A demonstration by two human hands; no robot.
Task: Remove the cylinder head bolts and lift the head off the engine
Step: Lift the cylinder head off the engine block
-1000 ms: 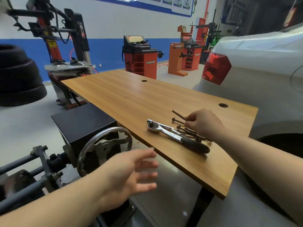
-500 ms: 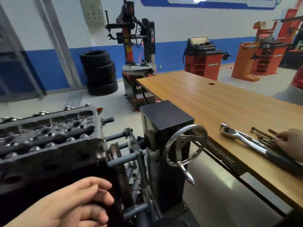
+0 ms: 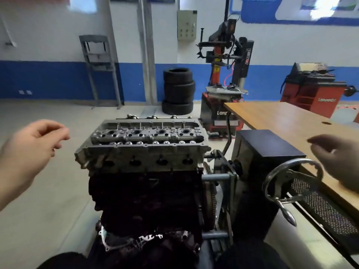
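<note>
The grey metal cylinder head [image 3: 142, 150] sits on top of the dark engine block [image 3: 147, 202], which is clamped in an engine stand at the centre of the view. My left hand [image 3: 29, 146] hovers in the air to the left of the head with loosely curled fingers, holding nothing. To the right of the engine, my right hand [image 3: 338, 158] floats above the stand's handwheel [image 3: 291, 179], blurred, fingers relaxed and empty. Neither hand touches the head. The ratchet and bolts are out of view.
A black gearbox housing [image 3: 266, 144] of the stand stands between the engine and the wooden table [image 3: 281, 117] on the right. Behind are stacked tyres [image 3: 178, 90], a tyre changer [image 3: 227, 74], a red wheel balancer [image 3: 314, 88] and a grey rack [image 3: 99, 68] against the wall.
My view has swung left from the table to the engine. My right hand left the bolts and ratchet on the table. Both hands now hover on either side of the cylinder head.
</note>
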